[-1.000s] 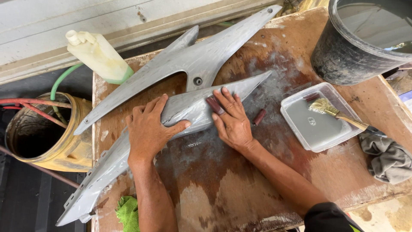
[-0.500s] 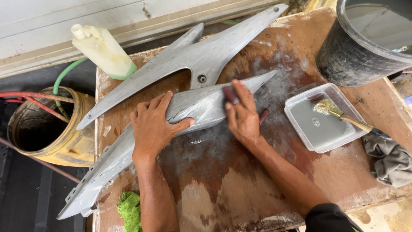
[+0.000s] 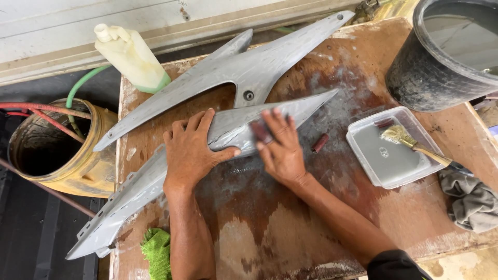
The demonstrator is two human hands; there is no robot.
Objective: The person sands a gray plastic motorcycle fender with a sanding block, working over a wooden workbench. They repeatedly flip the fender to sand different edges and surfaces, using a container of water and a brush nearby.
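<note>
Grey panel (image 3: 155, 192): right hand (image 3: 282, 148) has slid back leftward along it

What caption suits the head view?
Left hand steadies a grey panel on a wet wooden table while the right hand presses sandpaper on it.

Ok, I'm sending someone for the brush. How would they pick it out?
Find the wet wooden table, then the black bucket at its far right corner. Just below it sits a clear rectangular tray; the brush lies across it, the only thing with pale bristles and a wooden handle.
</note>
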